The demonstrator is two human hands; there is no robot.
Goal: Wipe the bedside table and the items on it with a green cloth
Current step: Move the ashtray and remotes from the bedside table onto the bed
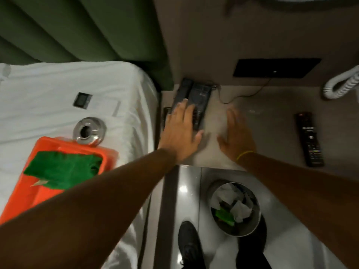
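No writing is legible to us. Our left hand (179,131) lies open-fingered over the dark corded telephone (194,100) on the beige bedside table (262,121); our right hand (236,136) spreads empty. The crumpled green cloth (62,168) sits in the orange plastic tray (48,193) on the white-sheeted bed (48,90).

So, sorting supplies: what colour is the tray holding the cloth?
Orange tray, seen in the head view, on the bed.
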